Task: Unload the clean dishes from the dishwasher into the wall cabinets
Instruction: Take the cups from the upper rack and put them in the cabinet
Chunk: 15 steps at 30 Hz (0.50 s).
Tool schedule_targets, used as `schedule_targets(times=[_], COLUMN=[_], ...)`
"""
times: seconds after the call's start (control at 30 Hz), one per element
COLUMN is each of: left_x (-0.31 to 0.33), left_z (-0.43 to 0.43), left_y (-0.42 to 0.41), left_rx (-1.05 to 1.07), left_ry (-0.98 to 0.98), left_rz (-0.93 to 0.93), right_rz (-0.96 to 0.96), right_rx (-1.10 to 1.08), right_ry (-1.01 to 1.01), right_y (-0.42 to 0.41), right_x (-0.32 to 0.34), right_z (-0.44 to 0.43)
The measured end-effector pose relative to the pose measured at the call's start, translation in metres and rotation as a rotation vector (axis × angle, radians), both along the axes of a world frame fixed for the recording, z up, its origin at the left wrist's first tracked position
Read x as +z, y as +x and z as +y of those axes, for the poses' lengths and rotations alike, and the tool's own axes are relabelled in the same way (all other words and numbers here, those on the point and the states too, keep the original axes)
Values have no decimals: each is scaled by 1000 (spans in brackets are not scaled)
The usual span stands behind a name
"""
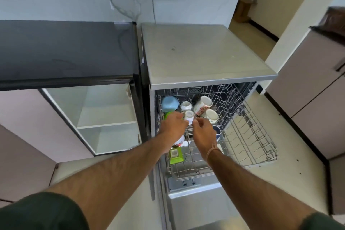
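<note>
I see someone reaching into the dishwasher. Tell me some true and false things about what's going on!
1. The dishwasher is open, with a rack pulled out. True.
2. Both hands are at a small white cup. True: the left hand and the right hand are on either side of it.
3. The blue bowl is sitting on the black counter. False: it is in the rack.
4. The cupboard beside the dishwasher is full of plates. False: its shelves look bare.
5. A flowered mug is in the rack. True.
</note>
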<state>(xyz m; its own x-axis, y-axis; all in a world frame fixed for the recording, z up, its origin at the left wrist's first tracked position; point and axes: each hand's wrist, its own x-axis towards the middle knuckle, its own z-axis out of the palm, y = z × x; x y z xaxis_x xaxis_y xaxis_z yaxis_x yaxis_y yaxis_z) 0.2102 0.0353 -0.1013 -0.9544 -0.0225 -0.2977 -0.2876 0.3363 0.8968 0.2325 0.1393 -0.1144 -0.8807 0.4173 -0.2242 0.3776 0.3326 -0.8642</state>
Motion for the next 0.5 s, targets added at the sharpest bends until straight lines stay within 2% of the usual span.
schedule_targets(times=[0.27, 0.5], left_x=[-90, -167], left_z=[66, 97], left_y=[-90, -161], left_rx=[13, -13], left_ry=[-123, -325], left_rz=[-96, -25], right_rz=[-59, -103], right_rx=[172, 438], right_ry=[128, 294], right_y=[-102, -207], right_x=[-54, -112], right_z=[63, 89])
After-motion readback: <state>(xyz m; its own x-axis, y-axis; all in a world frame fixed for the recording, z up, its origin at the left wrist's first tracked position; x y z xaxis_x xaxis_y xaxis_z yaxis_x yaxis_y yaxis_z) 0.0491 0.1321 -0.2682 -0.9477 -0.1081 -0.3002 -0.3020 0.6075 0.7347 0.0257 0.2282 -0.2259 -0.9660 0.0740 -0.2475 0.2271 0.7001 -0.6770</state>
